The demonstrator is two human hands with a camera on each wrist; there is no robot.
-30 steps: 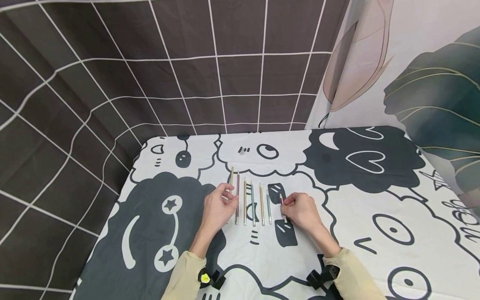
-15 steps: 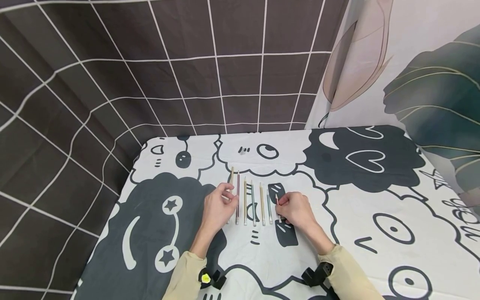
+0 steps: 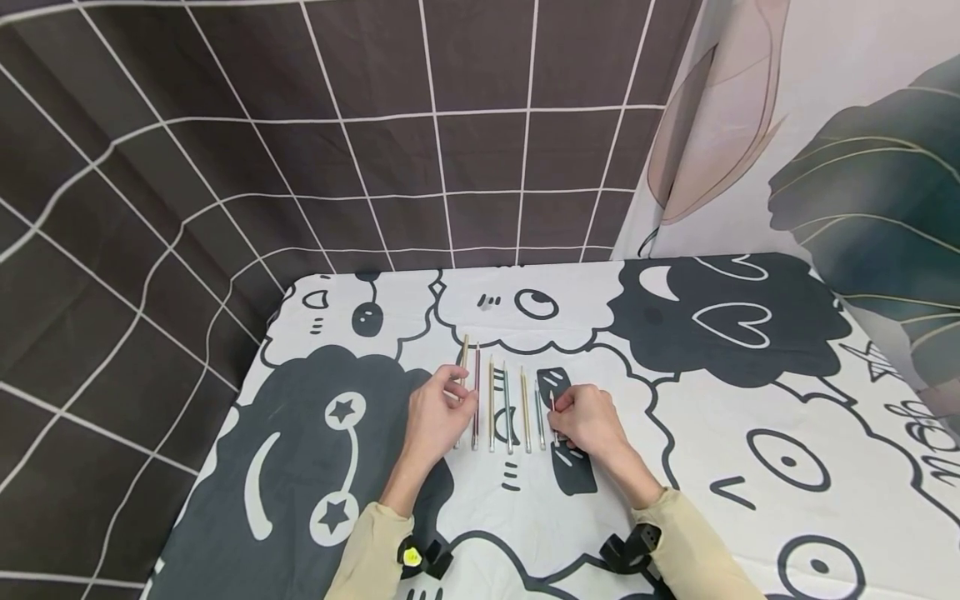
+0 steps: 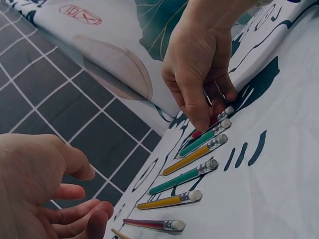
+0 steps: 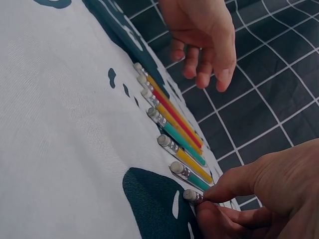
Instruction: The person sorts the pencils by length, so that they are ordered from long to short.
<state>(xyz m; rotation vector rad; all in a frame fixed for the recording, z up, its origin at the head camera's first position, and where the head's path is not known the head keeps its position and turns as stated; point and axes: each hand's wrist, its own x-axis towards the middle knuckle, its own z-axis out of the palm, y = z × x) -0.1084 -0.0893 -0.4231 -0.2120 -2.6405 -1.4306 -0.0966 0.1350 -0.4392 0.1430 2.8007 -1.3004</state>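
Note:
Several pencils with white erasers lie side by side in a row, erasers toward the person. At the row's right end my right hand pinches a short red pencil between thumb and fingers, close to the cloth. Beside it lies a short green pencil, then a yellow pencil and another green pencil. Further left come a yellow pencil, a dark red pencil and, outermost, a yellow pencil. Above that left end hovers my left hand, fingers loosely bent around nothing.
A white cloth with dark cartoon shapes covers the surface. A dark grid-patterned curtain hangs behind and to the left. At the right back hangs a leaf-patterned curtain. Both wrists wear black camera mounts.
My right hand has moved slightly left with the red pencil, bringing it nearer the short green one, and is now nearly still. My left hand has stayed in place.

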